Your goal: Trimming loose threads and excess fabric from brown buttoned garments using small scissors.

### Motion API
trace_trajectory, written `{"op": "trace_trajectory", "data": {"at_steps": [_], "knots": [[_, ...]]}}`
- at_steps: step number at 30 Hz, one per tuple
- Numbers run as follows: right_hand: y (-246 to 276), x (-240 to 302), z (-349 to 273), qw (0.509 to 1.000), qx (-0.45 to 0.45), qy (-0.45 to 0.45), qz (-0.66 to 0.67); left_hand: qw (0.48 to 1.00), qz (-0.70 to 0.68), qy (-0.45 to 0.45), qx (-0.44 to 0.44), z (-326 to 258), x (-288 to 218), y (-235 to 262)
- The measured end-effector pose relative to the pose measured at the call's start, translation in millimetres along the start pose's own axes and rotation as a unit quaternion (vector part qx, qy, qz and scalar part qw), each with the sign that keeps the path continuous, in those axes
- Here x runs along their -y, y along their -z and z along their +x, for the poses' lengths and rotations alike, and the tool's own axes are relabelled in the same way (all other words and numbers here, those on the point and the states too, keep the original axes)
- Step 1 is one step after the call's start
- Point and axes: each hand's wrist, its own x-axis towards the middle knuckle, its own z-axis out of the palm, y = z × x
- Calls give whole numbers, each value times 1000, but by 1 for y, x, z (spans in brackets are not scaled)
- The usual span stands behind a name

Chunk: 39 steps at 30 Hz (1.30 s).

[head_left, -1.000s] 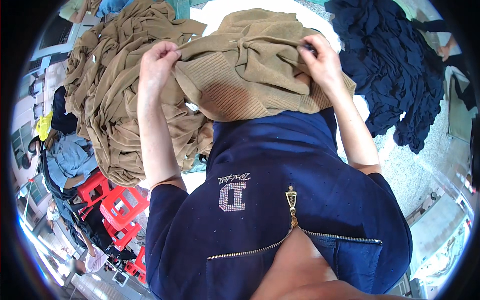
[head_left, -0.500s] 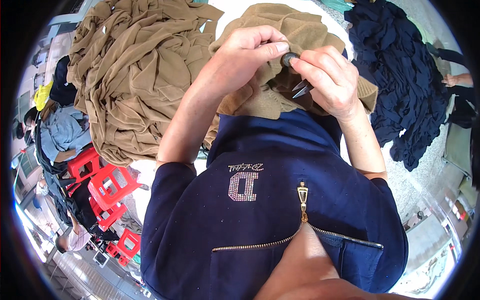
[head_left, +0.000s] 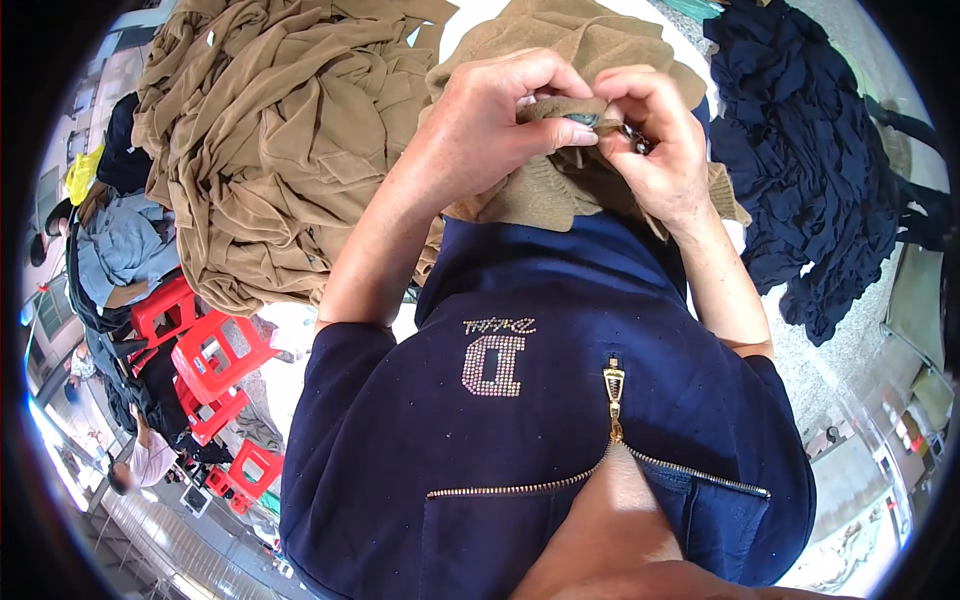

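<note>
At far left stand red stools point(head_left: 205, 355), with other people low beside them. Next comes a big heap of tan garments point(head_left: 270, 150) on the white surface point(head_left: 470, 25). It looks like the larger lot, though nothing shows whether these pieces are finished or waiting.

In the middle, the left hand point(head_left: 490, 125) has its grip closed on a fold of the tan knit point(head_left: 560, 190), thumb and fingers bunching the edge. The knit lies just before the person's chest, between the two heaps.

Touching it, the right hand point(head_left: 655, 135) pinches the same fold, with a small dark tool point(head_left: 632, 138) partly hidden at its fingertips; its kind cannot be told. The work on this piece appears to be mid-way, not done.

At right lies a navy pile point(head_left: 810, 170), untouched.
</note>
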Motion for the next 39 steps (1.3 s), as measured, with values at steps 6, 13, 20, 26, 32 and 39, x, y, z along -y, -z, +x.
{"op": "trace_trajectory", "data": {"at_steps": [6,13,20,26,32,39], "knots": [[3,-6,2,992,27,-8,-125,994,-28,102,-20,-2,3,0],[12,-11,7,995,65,-38,-67,993,108,-21,-41,-4,6,-7],[-1,-9,1,999,-6,-44,0,960,161,-212,-86,-3,24,-10],[-2,-14,0,928,-97,222,-283,979,112,-14,-167,-1,7,-33],[12,-16,-5,925,14,230,-303,959,-223,151,-91,-5,22,-27],[33,6,-5,964,36,47,-261,950,-243,140,-137,-10,20,-32]]}}
